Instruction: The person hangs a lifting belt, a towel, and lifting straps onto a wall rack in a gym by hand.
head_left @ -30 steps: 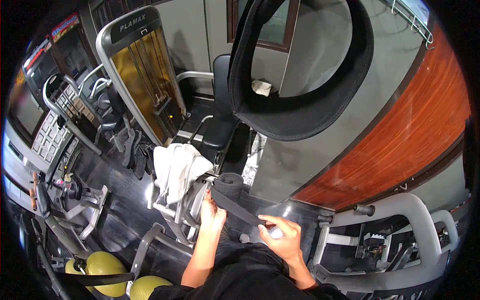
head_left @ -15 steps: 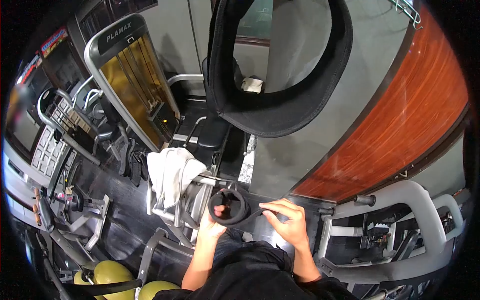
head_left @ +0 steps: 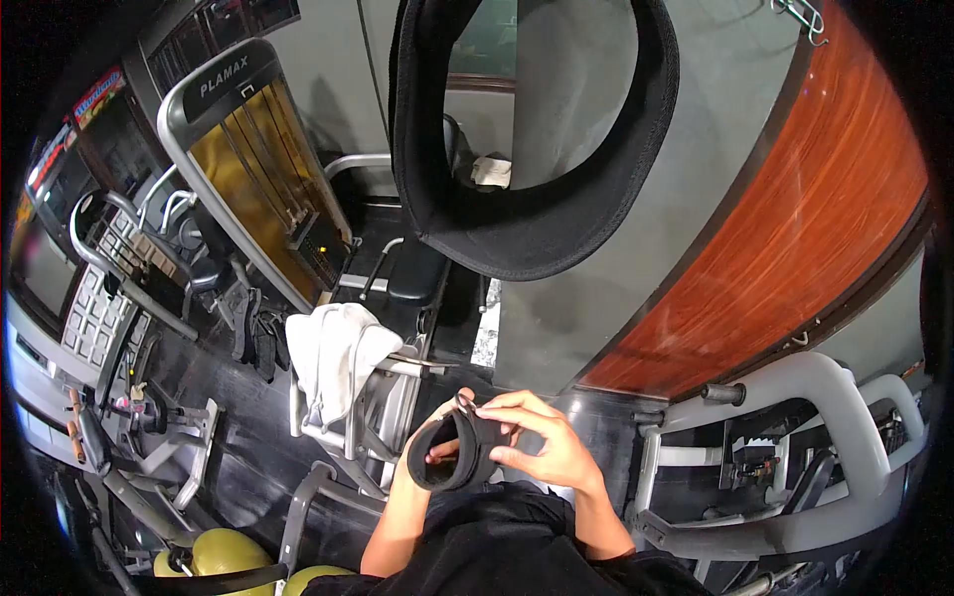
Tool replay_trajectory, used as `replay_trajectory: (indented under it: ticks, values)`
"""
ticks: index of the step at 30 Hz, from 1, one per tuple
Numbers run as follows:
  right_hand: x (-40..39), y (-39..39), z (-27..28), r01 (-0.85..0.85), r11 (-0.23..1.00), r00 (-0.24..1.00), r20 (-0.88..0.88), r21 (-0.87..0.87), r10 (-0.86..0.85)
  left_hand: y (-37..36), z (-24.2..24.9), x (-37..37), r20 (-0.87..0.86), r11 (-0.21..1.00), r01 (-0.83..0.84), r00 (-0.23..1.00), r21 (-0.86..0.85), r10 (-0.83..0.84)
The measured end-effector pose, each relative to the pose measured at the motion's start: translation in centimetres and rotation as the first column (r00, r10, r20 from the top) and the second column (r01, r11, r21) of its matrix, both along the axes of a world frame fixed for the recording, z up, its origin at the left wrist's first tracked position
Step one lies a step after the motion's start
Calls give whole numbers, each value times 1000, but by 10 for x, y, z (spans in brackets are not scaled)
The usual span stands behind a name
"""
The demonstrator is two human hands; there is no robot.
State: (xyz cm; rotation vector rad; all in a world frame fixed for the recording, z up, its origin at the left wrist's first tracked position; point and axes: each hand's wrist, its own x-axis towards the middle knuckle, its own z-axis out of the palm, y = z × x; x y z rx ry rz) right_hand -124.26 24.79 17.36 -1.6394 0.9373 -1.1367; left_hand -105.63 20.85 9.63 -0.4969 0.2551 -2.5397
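Note:
A rolled black band (head_left: pixel 480 459) forms a loop in front of my body, low in the middle of the view. My left hand (head_left: pixel 433 437) is wrapped round its left and upper side, with a fingertip showing inside the loop. From the right, my right hand (head_left: pixel 537 437) pinches the band near its upper right edge, fingers and thumb on its surface. A larger black fabric loop (head_left: pixel 542 233) hangs close to the camera at the top middle, apart from both hands.
A white towel (head_left: pixel 338 353) drapes over a metal frame left of my hands. A weight machine (head_left: pixel 238 149) stands behind it. Grey tubular equipment (head_left: pixel 845 427) is at the right, yellow-green balls (head_left: pixel 229 554) at the lower left, and a wood panel (head_left: pixel 785 238) on the wall.
The band's loose end, earlier stretched out to the right, now lies against the roll. My right hand has moved left onto it, and the roll has tilted and sits slightly lower.

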Motion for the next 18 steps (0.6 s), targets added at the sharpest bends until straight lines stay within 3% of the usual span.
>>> replay_trajectory:
  ticks: [1, 2, 3, 5, 6, 7, 9, 10, 12, 13, 16, 18]
  values:
    - [0, -1, -2, -1, 1000, 1000, -1, -1, 1, 2, 7, 4, 222, 983, -104, 966, -149, 136]
    - [-1, -2, -6, -51, 998, 999, 4, 34, 51, 6, 7, 12, 540, 973, -152, 811, -175, 224]
    - [-2, -3, -10, -101, 993, 995, 11, 68, 100, 5, 13, 12, 540, 972, -156, 810, -176, 227]
    - [-6, -6, -17, -64, 997, 998, 9, 53, 64, 1, 25, 10, 741, 871, -215, 460, -442, 490]
    - [-8, -8, -20, -25, 999, 1000, 9, 37, 24, 1, 17, 7, 730, 780, -267, 277, -565, 624]
    - [-10, -10, -26, -27, 999, 1000, 7, 37, 26, 2, 38, 11, 684, 784, -257, 386, -565, 619]
    - [-13, -15, -33, 0, 1000, 995, 98, 26, -3, 2, 27, 7, 669, 693, -268, 187, -670, 719]
    - [-10, -14, -30, 27, 993, 983, 177, 118, -48, 3, 26, 5, 668, 691, -271, 187, -670, 720]
    - [-6, -15, -20, 65, 996, 995, 77, 62, -70, 5, 27, -2, 466, 460, -147, -5, -876, 885]
    - [-5, -16, -14, 97, 995, 995, -20, 1, -97, 6, 29, -4, 419, 413, -105, -51, -905, 906]
    - [-3, -19, -7, 155, 988, 988, -16, -10, -155, 8, 44, -11, 314, 309, -57, -133, -949, 940]
    - [-3, -22, -3, 227, 972, 974, -14, -54, -228, 7, 53, -13, 182, 211, 102, -233, -972, 955]
